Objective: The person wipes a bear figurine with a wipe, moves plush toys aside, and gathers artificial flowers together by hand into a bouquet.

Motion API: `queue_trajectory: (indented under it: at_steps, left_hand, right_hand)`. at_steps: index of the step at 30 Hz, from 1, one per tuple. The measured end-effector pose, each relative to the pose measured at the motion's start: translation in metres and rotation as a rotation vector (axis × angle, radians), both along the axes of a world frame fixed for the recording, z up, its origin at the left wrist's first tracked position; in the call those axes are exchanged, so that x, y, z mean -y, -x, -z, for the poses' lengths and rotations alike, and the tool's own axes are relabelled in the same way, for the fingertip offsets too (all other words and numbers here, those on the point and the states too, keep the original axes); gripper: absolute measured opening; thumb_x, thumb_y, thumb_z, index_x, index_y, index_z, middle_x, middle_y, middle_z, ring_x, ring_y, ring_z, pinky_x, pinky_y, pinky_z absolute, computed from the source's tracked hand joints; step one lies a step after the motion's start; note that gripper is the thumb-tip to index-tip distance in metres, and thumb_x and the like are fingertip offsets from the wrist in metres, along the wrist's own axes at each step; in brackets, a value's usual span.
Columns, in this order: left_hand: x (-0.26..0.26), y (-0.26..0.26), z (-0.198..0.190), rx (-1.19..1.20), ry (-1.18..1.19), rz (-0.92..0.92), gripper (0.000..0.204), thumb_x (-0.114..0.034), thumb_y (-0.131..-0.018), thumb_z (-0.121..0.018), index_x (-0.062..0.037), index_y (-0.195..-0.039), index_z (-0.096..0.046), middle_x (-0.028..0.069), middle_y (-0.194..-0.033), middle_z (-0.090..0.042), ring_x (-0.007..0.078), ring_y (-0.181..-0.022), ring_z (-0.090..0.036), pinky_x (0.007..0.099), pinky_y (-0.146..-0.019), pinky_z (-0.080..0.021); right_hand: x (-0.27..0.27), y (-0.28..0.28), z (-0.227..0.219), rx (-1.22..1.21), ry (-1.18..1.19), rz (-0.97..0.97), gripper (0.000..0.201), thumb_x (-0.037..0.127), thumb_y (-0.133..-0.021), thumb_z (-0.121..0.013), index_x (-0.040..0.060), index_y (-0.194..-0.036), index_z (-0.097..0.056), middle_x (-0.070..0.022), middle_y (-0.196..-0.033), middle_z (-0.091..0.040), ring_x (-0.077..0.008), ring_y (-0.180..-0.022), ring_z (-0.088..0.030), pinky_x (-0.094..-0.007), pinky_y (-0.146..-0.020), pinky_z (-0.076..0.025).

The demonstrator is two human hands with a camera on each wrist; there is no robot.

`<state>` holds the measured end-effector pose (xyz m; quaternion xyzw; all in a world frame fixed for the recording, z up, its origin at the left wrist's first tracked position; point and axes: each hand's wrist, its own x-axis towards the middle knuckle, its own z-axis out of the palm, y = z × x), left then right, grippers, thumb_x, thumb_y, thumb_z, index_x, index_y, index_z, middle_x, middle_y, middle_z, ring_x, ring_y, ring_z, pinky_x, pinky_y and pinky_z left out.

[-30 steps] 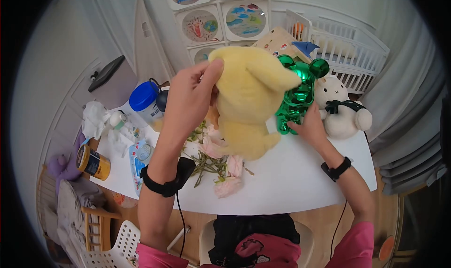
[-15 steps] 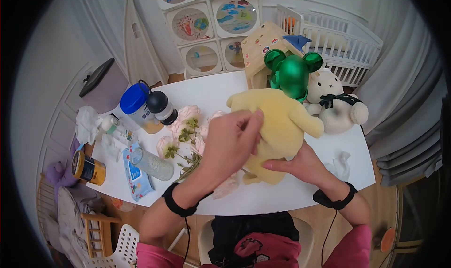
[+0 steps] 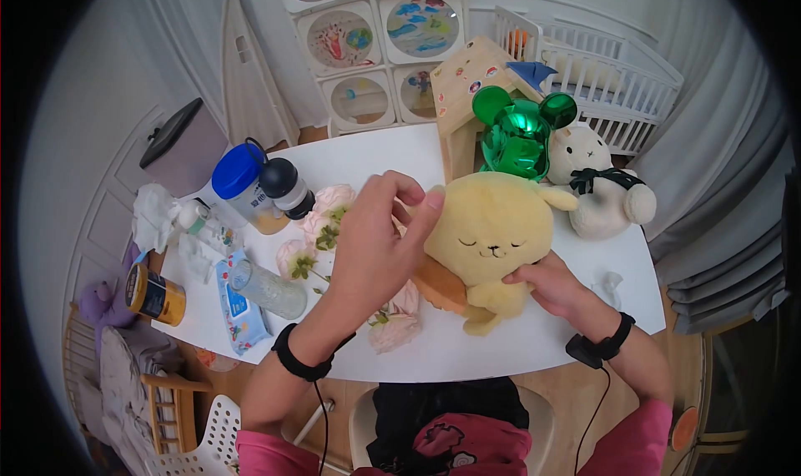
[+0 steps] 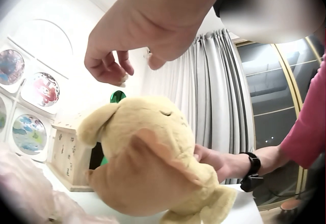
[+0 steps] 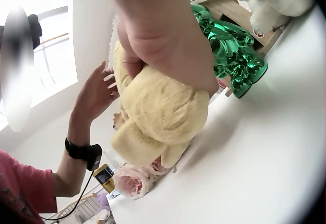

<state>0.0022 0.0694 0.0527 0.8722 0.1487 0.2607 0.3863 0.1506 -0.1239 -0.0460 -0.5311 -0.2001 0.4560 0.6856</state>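
A yellow plush toy (image 3: 488, 242) stands on the white table (image 3: 501, 351) with its closed-eye face turned up toward me. My right hand (image 3: 527, 277) grips its lower right side, fingers pressed into the fur; the right wrist view shows that hand (image 5: 153, 56) curled round the plush (image 5: 163, 112). My left hand (image 3: 417, 205) is at the toy's left ear. In the left wrist view this hand (image 4: 119, 71) hovers just above the plush (image 4: 147, 152) with loosely curled fingers, holding nothing.
Behind the plush stand a shiny green bear figure (image 3: 519, 134), a white bunny plush (image 3: 596, 184) and a wooden toy house (image 3: 467, 84). Pink flowers (image 3: 334, 217), a blue-lidded jar (image 3: 238, 176), a glass jar (image 3: 267, 288) and a wipes pack (image 3: 238, 309) lie left. Crumpled tissue (image 3: 609, 288) lies right.
The plush came down from the air onto the table and turned face-up. My left hand let go of it and lifted slightly; the right hand shifted to its lower right side.
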Motion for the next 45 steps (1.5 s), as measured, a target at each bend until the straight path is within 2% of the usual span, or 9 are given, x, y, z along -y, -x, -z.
queue_trajectory:
  at_steps: [4,7,15,18,20,24,37,43,45]
  left_hand:
    - [-0.010,-0.002,0.015,-0.071,-0.256,0.120,0.066,-0.034,-0.074,-0.079,-0.0019,-0.123,-0.048,0.0164,-0.123,-0.050,0.0270,-0.109,-0.055,0.0366,-0.089,-0.047]
    - [-0.007,-0.007,0.027,-0.027,-0.249,0.276,0.089,-0.033,-0.063,-0.087,-0.0050,-0.134,-0.041,0.0192,-0.124,-0.049,0.0335,-0.114,-0.052,0.0408,-0.096,-0.045]
    - [-0.002,-0.008,0.021,-0.144,-0.156,0.186,0.090,-0.024,-0.058,-0.088,-0.0091,-0.134,-0.042,0.0171,-0.123,-0.050,0.0338,-0.117,-0.050,0.0398,-0.098,-0.043]
    - [-0.009,-0.009,0.022,-0.107,-0.166,0.127,0.089,-0.023,-0.058,-0.087,-0.0082,-0.134,-0.042,0.0161,-0.122,-0.051,0.0328,-0.116,-0.050,0.0394,-0.097,-0.043]
    - [-0.013,-0.010,0.021,-0.073,-0.184,0.096,0.088,-0.023,-0.058,-0.087,-0.0076,-0.133,-0.043,0.0157,-0.122,-0.051,0.0322,-0.115,-0.050,0.0393,-0.097,-0.043]
    - [-0.014,-0.014,0.018,-0.055,-0.179,0.088,0.089,-0.022,-0.058,-0.088,-0.0065,-0.133,-0.043,0.0152,-0.122,-0.051,0.0312,-0.116,-0.050,0.0394,-0.097,-0.043]
    - [-0.015,-0.031,0.024,-0.063,-0.208,0.117,0.091,-0.020,-0.057,-0.088,-0.0099,-0.134,-0.042,0.0150,-0.120,-0.049,0.0323,-0.114,-0.051,0.0398,-0.097,-0.044]
    - [-0.021,-0.041,0.026,-0.063,-0.191,0.138,0.091,-0.019,-0.057,-0.088,-0.0121,-0.135,-0.041,0.0152,-0.120,-0.048,0.0322,-0.113,-0.051,0.0399,-0.097,-0.044]
    - [-0.025,-0.044,0.027,-0.060,-0.197,0.148,0.092,-0.019,-0.056,-0.088,-0.0124,-0.135,-0.041,0.0151,-0.120,-0.048,0.0323,-0.114,-0.051,0.0396,-0.098,-0.044]
  right_hand:
    - [-0.005,-0.005,0.008,0.016,0.034,-0.079,0.061,-0.006,-0.073,-0.062,0.0026,-0.130,-0.044,-0.0093,-0.121,-0.056,-0.0196,-0.111,-0.055,-0.0322,-0.093,-0.046]
    - [-0.008,-0.004,0.007,0.028,0.052,-0.127,0.062,-0.006,-0.074,-0.062,0.0024,-0.132,-0.043,-0.0093,-0.122,-0.056,-0.0199,-0.113,-0.054,-0.0327,-0.094,-0.047]
    - [-0.012,-0.027,0.005,0.407,0.094,-0.261,0.062,-0.001,-0.075,-0.065,0.0020,-0.132,-0.041,-0.0086,-0.121,-0.055,-0.0204,-0.111,-0.054,-0.0327,-0.095,-0.045]
    - [-0.004,-0.045,0.009,0.715,0.029,-0.025,0.065,0.005,-0.073,-0.070,0.0014,-0.130,-0.039,-0.0117,-0.117,-0.055,-0.0226,-0.108,-0.055,-0.0340,-0.094,-0.045]
    - [-0.005,-0.049,0.013,0.878,0.396,0.319,0.073,0.016,-0.071,-0.077,-0.0012,-0.129,-0.036,-0.0171,-0.116,-0.052,-0.0268,-0.108,-0.053,-0.0351,-0.095,-0.043]
    - [-0.026,-0.065,0.033,1.135,0.392,0.536,0.096,0.032,-0.064,-0.085,-0.0069,-0.132,-0.030,-0.0238,-0.126,-0.043,-0.0358,-0.115,-0.047,-0.0420,-0.097,-0.040]
    - [-0.069,-0.092,0.033,1.243,0.171,0.624,0.072,0.025,-0.067,-0.082,0.0014,-0.124,-0.044,-0.0200,-0.119,-0.050,-0.0416,-0.112,-0.047,-0.0453,-0.095,-0.040]
    - [-0.071,-0.095,0.038,1.116,0.156,0.730,0.073,0.027,-0.064,-0.083,0.0036,-0.123,-0.047,-0.0208,-0.117,-0.052,-0.0399,-0.111,-0.049,-0.0459,-0.094,-0.041]
    - [-0.068,-0.092,0.030,1.132,0.187,0.734,0.070,0.022,-0.067,-0.083,0.0031,-0.124,-0.046,-0.0162,-0.117,-0.059,-0.0307,-0.109,-0.058,-0.0393,-0.092,-0.045]
